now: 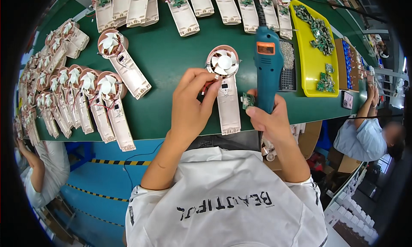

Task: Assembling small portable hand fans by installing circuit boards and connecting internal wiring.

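Observation:
The handheld fan housing (228,107) lies in front of me, with a white fan wheel (224,62) in its round head. Over the wheel's lower left edge my left hand (191,101) is closed, pinching a small white wire connector (217,77) on red and dark wires. My right hand (274,118) is closed to the right of the housing, with a small green circuit board (247,100) between thumb and fingers. A teal electric screwdriver (267,71) stands lengthwise against that hand, its cord going up; whether the fingers also grip it is hidden.
Several fan housings (121,122) crowd the left side, and one (128,73) lies apart. Along the far edge lie housings with boards (182,15). Right are a yellow tray (307,75) of circuit boards and a bin of small metal parts (286,54). Co-workers sit on both sides.

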{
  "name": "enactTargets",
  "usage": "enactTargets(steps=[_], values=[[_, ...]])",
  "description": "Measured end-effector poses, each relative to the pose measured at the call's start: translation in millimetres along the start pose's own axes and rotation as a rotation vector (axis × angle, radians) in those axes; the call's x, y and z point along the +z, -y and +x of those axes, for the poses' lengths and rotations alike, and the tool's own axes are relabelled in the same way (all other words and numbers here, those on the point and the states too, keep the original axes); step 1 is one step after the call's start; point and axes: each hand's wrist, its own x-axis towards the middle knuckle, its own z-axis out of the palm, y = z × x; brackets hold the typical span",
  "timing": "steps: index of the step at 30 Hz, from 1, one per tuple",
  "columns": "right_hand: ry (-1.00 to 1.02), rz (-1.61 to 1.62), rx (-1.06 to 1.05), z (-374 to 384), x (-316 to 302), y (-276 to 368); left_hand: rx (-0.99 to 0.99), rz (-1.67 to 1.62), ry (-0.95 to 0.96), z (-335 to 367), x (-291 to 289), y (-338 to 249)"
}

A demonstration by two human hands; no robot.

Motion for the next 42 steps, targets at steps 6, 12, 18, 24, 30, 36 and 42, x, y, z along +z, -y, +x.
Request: enactTargets(steps=[6, 12, 18, 24, 30, 36, 42], values=[[0.05, -0.06, 0.049, 19.0, 0.4, 11.1, -0.076, -0.082, 0.01, 2.3, -1.8, 1.8], [-0.008, -0.65, -0.19, 24.5, 15.4, 26.6, -0.116, -0.058, 0.045, 1.5, -5.3, 0.9], [0.071, -0.731, -0.433, 26.4, 24.3, 23.3, -0.108, -0.139, 0.007, 2.5, -3.4, 3.3], [0.113, -0.833, -0.61, 36.0, 19.8, 20.4, -0.183, -0.247, -0.093, 0.8, 4.7, 2.6], [0.125, -0.839, -0.621, 39.5, 21.8, 17.3, -0.173, -0.22, -0.08, 0.6, 3.1, 1.9], [-0.159, -0.652, -0.466, 26.9, 26.3, 10.5, -0.187, -0.208, -0.048, 3.1, -2.6, -0.1], [-0.157, -0.555, -0.382, 38.9, 32.8, 5.9, -0.416, -0.305, 0.041, 7.4, -7.3, -7.3]])
